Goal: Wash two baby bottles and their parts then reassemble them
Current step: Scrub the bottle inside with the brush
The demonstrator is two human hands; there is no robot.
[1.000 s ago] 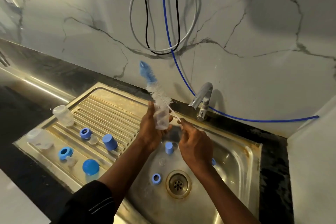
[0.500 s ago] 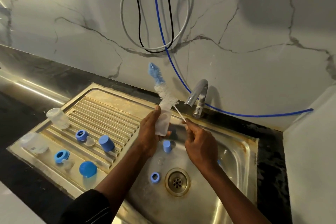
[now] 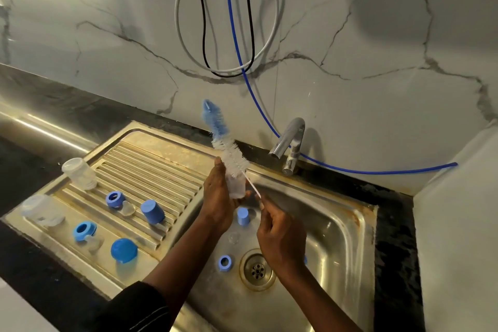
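Observation:
My left hand holds a small clear bottle above the sink basin. A long brush with white and blue bristles stands out of the bottle's top, tilted up to the left. My right hand pinches the brush's thin white handle beside the bottle. In the basin lie a blue cap, a blue ring and a clear teat. On the drainboard sit two clear bottles, two blue rings, a blue cap and a blue dome lid.
A chrome tap stands behind the basin at the right. A drain is in the basin floor. Blue, white and black hoses hang on the marble wall. Dark counter borders the sink.
The brush has risen a little out of the bottle while both hands stay over the basin. The camera view has shifted slightly.

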